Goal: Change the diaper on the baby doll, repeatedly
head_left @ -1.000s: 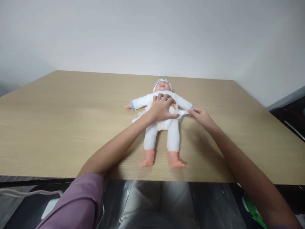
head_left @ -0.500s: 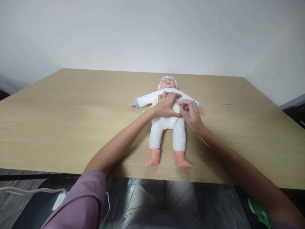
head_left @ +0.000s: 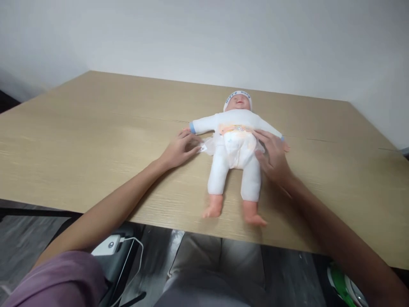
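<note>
Apparently, the left hand point(head_left: 180, 150) is partly curled at the tab point(head_left: 202, 148) on the left flap; whether thumb and finger pinch it, one cannot tell. That flap looks thin and limp, liable to tear if yanked, so the tab seems the best hold. The diaper point(head_left: 235, 143) lies around the hips of the doll point(head_left: 238, 117) and should be light, soft and padded. The right hand point(head_left: 275, 158) is half-open, thumb apart from fingers, against the diaper's right side, with no firm grip showing. The table point(head_left: 79, 153) looks smooth, so the doll may slide. A white device point(head_left: 107, 246) sits near left, a pale wall point(head_left: 191, 38) stands far, and a green object point(head_left: 340, 283) is near right.
</note>
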